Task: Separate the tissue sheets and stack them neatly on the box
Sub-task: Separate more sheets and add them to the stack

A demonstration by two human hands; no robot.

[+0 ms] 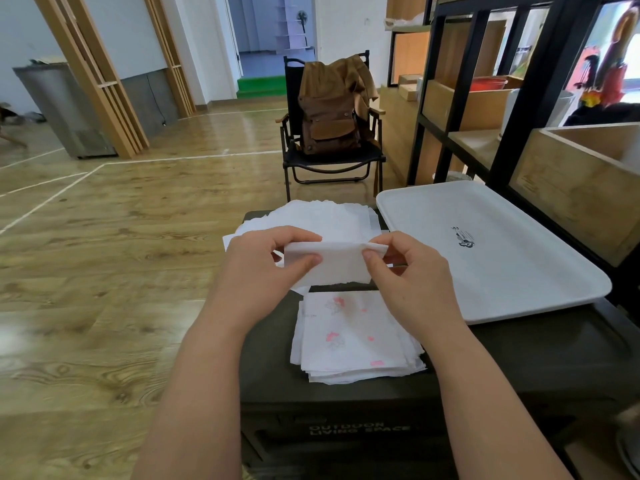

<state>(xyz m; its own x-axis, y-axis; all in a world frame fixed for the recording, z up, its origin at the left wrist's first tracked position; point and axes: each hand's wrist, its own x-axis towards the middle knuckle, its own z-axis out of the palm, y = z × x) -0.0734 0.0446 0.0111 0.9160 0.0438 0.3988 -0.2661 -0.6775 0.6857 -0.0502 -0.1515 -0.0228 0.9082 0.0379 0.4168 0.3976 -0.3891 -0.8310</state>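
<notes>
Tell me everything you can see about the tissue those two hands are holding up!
The tissue sheet is plain white, thin, soft-looking paper with a ragged lower edge. It looks folded or doubled along its top. The left hand pinches its left end, the right hand its right end. It hangs in the air above the dark box, between the two tissue stacks.

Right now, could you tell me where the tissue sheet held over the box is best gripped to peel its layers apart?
At its top edge, near the two upper corners, coming from above. The tissue sheet hangs down from that edge, which the left hand and right hand already pinch. The layers probably open there, while the ragged lower edge hangs free above the printed stack on the dark box.
</notes>
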